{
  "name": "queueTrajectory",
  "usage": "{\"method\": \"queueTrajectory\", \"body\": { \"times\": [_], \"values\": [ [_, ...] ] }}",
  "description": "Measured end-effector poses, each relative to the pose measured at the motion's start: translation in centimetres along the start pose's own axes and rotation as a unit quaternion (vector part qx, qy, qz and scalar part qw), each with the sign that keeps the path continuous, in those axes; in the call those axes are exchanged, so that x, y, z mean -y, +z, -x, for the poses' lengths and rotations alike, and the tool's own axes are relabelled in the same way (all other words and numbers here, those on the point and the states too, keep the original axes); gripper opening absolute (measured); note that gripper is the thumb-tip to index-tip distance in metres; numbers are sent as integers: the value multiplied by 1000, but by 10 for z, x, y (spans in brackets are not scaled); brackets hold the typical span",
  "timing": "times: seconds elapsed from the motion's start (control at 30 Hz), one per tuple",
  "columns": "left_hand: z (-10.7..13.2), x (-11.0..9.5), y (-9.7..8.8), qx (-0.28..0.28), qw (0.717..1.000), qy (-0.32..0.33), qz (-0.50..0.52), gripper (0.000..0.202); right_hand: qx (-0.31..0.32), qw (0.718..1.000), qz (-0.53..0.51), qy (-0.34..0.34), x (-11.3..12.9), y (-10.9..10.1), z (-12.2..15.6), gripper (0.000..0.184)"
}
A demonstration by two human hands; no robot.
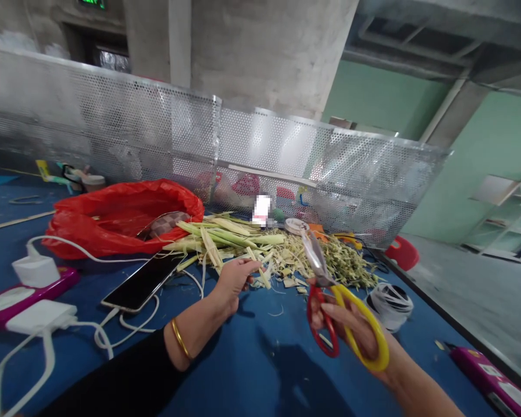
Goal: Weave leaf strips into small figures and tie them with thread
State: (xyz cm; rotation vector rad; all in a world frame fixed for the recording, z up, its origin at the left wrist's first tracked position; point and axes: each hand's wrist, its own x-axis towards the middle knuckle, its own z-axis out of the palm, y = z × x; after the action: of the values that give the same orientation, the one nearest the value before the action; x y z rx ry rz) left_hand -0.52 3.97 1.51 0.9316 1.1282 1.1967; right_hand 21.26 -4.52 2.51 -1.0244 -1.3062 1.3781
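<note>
My left hand (237, 279), with a gold bangle at the wrist, is pinched on a thin pale strip of plant stalk (264, 274). Scissors (320, 267) with one red and one yellow handle are in my right hand (345, 321); its fingers go through the handles and the blades point up and away, close together. Just beyond the left hand lie long pale green stalks (230, 234). Beside them are a heap of cut pale pieces (289, 258) and a heap of small greenish bits (345, 262). Both hands are above the blue table (260, 353).
A red plastic bag (87, 214) stands open at the left, near a black phone (145, 282) with white cables. White chargers (35, 270) sit on a purple power strip (67, 281). A wrapped roll (391, 306) is at the right. A perforated metal screen (169, 133) runs behind the table.
</note>
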Motion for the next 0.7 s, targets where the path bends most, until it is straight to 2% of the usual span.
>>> {"method": "queueTrajectory", "body": {
  "times": [0.07,0.1,0.23,0.37,0.7],
  "values": [
    [-3,0,-3,-9,1000,3,5,28,75,997,-27,1,1,16,-13,47],
    [-4,-1,-4,-17,1000,6,6,29,93,995,-22,5,-1,21,-18,47],
    [-9,-5,-8,-54,998,18,5,29,69,997,28,30,-14,21,-22,53],
    [-8,-9,-7,-77,996,33,-3,27,105,988,99,57,-15,14,-16,60],
    [-6,2,-6,-60,998,25,-3,26,114,974,180,82,-12,18,-20,62]
  ]
}}
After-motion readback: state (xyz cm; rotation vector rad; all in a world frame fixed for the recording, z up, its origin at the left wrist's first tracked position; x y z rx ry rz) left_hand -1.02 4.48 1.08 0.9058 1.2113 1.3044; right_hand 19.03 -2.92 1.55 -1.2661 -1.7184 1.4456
